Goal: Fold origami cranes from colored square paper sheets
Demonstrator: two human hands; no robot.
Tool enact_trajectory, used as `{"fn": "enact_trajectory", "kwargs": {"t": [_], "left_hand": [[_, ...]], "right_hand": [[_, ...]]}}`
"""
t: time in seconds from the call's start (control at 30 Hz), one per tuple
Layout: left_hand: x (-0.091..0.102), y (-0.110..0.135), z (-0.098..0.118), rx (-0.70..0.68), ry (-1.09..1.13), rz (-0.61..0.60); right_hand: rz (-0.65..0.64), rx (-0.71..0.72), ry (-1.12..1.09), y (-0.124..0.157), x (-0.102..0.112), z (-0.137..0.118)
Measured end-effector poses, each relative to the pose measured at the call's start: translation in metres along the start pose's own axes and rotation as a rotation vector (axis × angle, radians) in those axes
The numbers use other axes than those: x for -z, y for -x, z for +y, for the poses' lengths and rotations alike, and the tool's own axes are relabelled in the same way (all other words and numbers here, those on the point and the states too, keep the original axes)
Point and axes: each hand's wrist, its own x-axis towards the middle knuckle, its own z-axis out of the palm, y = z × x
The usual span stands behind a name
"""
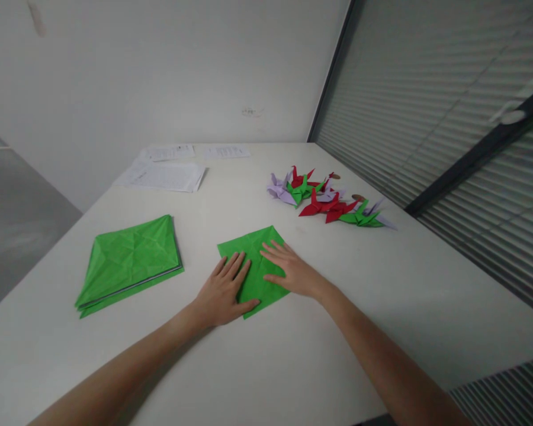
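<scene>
A green paper square (252,248) lies flat on the white table (293,355) in front of me. My left hand (224,291) rests on its near left part, fingers stretched out flat and pointing away. My right hand (289,270) lies on its right side, fingers spread and pointing left. Both palms press the sheet down; neither hand grips anything.
A stack of green paper sheets (131,263) sits to the left. Several folded paper cranes (326,198) in red, green and lilac lie at the back right. White printed papers (169,174) are at the far edge. Window blinds (448,130) line the right side.
</scene>
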Motion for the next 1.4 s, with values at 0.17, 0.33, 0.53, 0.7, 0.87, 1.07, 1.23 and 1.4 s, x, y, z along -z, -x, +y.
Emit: {"fn": "enact_trajectory", "kwargs": {"t": [0.17, 0.33, 0.53, 0.7, 0.87, 1.07, 1.23, 1.4], "left_hand": [[-0.001, -0.001, 0.0, -0.004, 0.003, 0.012], [0.005, 0.0, 0.001, -0.013, 0.004, 0.051], [0.027, -0.001, 0.013, -0.228, 0.034, 0.095], [0.034, -0.002, 0.02, -0.252, -0.048, 0.042], [0.03, -0.002, 0.019, -0.309, -0.156, 0.103], [0.026, -0.001, 0.013, -0.311, -0.202, 0.161], [0.033, -0.003, 0.006, -0.317, -0.208, 0.285], [0.044, -0.004, -0.001, -0.209, 0.055, 0.396]], "right_hand": [[-0.023, -0.18, 0.137, 0.005, 0.0, 0.017], [0.054, -0.257, 0.16, 0.008, 0.006, 0.027], [0.136, -0.041, -0.03, 0.004, 0.013, 0.014], [0.199, -0.007, -0.076, 0.004, 0.017, 0.01], [0.148, -0.015, -0.109, 0.006, 0.019, 0.007], [-0.081, -0.034, -0.127, 0.011, 0.023, -0.005], [-0.031, 0.004, -0.127, 0.01, 0.024, -0.01], [0.008, 0.018, -0.166, 0.008, 0.023, -0.001]]}}
